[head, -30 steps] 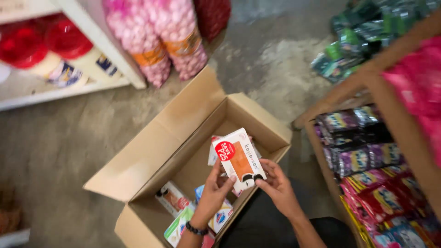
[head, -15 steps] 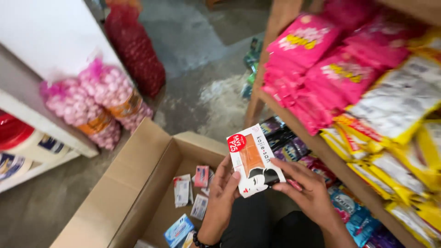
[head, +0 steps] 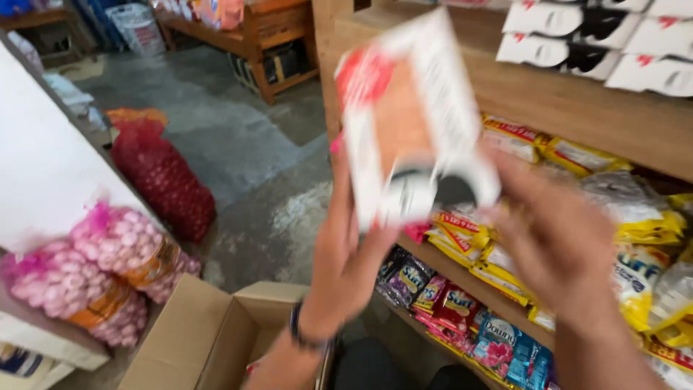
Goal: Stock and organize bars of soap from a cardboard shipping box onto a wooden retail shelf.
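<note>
Flat white carton [head: 411,123] with a red corner patch and tan middle panel, raised high in front of the wooden shelf [head: 577,108], blurred. Left hand [head: 346,253] clasped around the carton's lower left edge, thumb and fingers pinching it from below, dark band at the wrist. Right hand [head: 556,238] spread wide at the carton's lower right corner, fingertips touching or just beside it; firm hold or mere steadying, cannot tell through the blur.

To handle well, by judgement: keep the carton square between both hands, grip low so the top edge leads, tilt it to match the row of similar white boxes [head: 613,43] on the upper shelf.

Edges and room: shelf board just behind the carton, packed yellow sachets [head: 635,217] below it, mixed dark and red sachets [head: 447,296] lower still, so little slack to the right. Open cardboard box [head: 209,339] at the knees, flaps out. Pink net sacks of garlic [head: 108,274] to the left, 1 red net sack [head: 162,180] beyond. Bare concrete floor [head: 238,144] between, widest free space.
</note>
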